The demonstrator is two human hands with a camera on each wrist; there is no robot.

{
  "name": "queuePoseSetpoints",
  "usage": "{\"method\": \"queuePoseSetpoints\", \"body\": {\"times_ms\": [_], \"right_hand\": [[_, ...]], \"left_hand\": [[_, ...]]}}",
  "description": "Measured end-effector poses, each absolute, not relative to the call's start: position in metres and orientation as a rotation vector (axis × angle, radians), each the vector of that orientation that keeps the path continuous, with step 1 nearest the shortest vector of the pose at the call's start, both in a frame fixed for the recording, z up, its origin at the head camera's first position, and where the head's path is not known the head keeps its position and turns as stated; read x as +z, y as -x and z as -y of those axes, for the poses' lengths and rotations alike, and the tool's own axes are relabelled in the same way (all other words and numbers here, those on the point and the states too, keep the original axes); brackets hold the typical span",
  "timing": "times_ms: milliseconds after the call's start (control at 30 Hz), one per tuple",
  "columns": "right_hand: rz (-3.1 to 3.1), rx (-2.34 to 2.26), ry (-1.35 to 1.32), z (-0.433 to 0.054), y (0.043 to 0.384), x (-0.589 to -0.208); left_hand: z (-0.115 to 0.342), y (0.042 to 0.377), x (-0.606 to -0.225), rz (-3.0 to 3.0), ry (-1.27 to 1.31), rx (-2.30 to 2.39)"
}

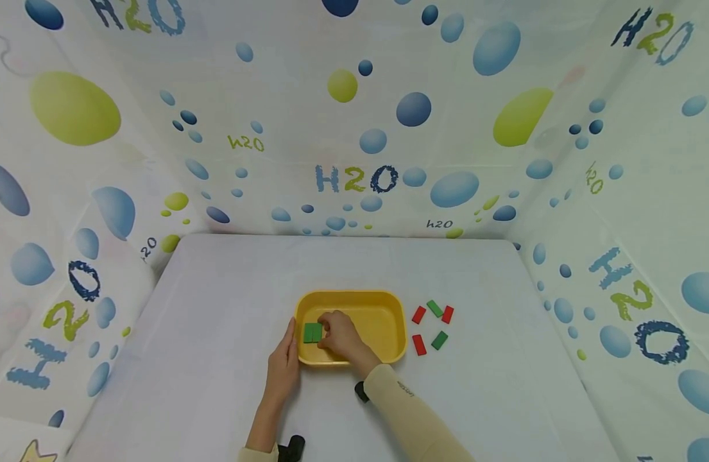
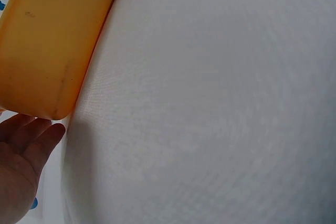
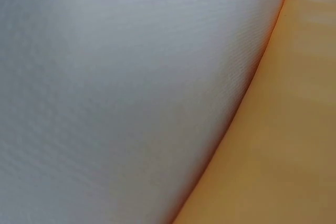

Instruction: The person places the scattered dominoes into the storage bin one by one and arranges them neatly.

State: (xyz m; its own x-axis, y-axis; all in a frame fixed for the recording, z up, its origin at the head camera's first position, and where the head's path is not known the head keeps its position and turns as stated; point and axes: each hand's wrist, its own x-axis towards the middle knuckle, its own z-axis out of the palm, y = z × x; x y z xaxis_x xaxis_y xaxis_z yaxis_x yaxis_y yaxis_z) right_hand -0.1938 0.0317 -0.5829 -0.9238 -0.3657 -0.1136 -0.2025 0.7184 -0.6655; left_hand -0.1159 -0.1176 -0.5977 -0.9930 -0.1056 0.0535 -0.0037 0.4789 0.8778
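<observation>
A shallow yellow tray [image 1: 354, 295] stands on the white table. Against its left wall rests my left hand [image 1: 283, 371], fingers straight; the left wrist view shows the fingertips right at the tray's outer side [image 2: 47, 45]. Two green blocks [image 1: 309, 333] lie side by side inside, near that wall. My right hand [image 1: 344, 335] reaches over the front rim, its thumb and fingers curled at the ends of the right-hand green block, which they pinch. Its palm hides part of the tray floor. In the right wrist view only the tray's outer wall [image 3: 278, 129] and white cloth fill most of the picture.
Right of the tray lie loose pieces: red blocks [image 1: 419, 345] and green blocks [image 1: 439, 340], several in all, spread apart. White cloth [image 1: 215, 308] covers the table. Printed curtains [image 1: 354, 128] enclose the back and both sides.
</observation>
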Motion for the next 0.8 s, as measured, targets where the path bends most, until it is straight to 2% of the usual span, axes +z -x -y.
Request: {"method": "queuePoseSetpoints", "body": {"times_ms": [467, 800], "right_hand": [[-2.651, -1.044, 0.41, -0.032, 0.192, -0.578], [-2.597, -1.345, 0.397, -0.048, 0.193, -0.569]], "left_hand": [[0.119, 0.116, -0.597, 2.622, -0.093, -1.584], [0.119, 0.116, -0.596, 2.606, -0.078, -1.569]]}}
